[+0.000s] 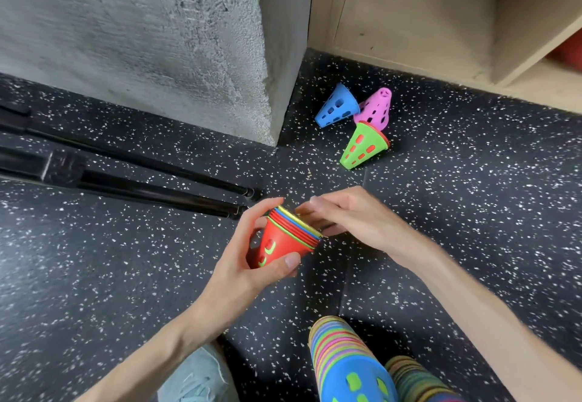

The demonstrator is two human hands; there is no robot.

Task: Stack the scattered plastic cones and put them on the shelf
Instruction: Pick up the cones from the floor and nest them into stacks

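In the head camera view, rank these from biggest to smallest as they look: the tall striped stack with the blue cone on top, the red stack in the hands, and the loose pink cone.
1. tall striped stack, though it lies nearest the camera
2. red stack
3. pink cone, farthest away

Even, bright, diffuse lighting is observed; shadows on the floor (472, 197) are soft and faint. Wide-angle distortion bends the edges. The concrete pillar (141, 39) at the upper left is smeared by motion blur. The shelf (409, 24) interior is dim.
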